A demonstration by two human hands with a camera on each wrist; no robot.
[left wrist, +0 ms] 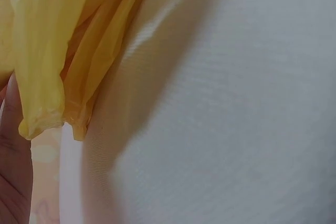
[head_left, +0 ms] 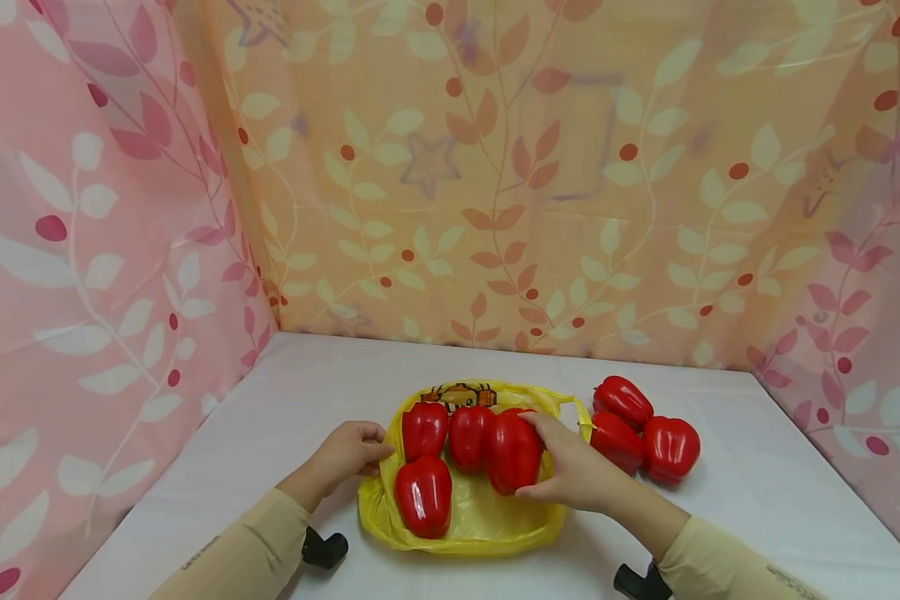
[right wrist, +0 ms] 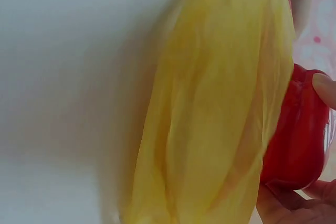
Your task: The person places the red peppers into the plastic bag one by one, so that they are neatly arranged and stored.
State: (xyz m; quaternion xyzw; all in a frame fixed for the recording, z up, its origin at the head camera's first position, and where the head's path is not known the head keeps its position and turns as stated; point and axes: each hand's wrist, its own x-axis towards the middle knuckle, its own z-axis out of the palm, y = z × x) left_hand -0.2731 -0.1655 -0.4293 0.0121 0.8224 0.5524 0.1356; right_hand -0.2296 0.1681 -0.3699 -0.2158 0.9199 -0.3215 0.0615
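Observation:
A yellow plastic bag (head_left: 495,517) lies spread wide on the white table, its mouth facing up. My left hand (head_left: 345,458) holds the bag's left rim between thumb and fingers; in the left wrist view, the bag's gathered edge (left wrist: 42,98) hangs beside that hand. With thumb and fingers on opposite sides, my right hand (head_left: 581,468) grips a red bell pepper (head_left: 513,454) over the right part of the bag. Inside the bag, other red bell peppers (head_left: 423,497) rest on the left and at the back. The right wrist view shows the gripped pepper (right wrist: 296,135) partly behind yellow plastic.
Three more red bell peppers (head_left: 671,450) sit close together on the table, right of the bag. Floral curtains (head_left: 435,167) enclose the back and sides. Black wrist-worn pieces (head_left: 325,548) show by both sleeves. White tabletop (head_left: 787,517) extends around the bag.

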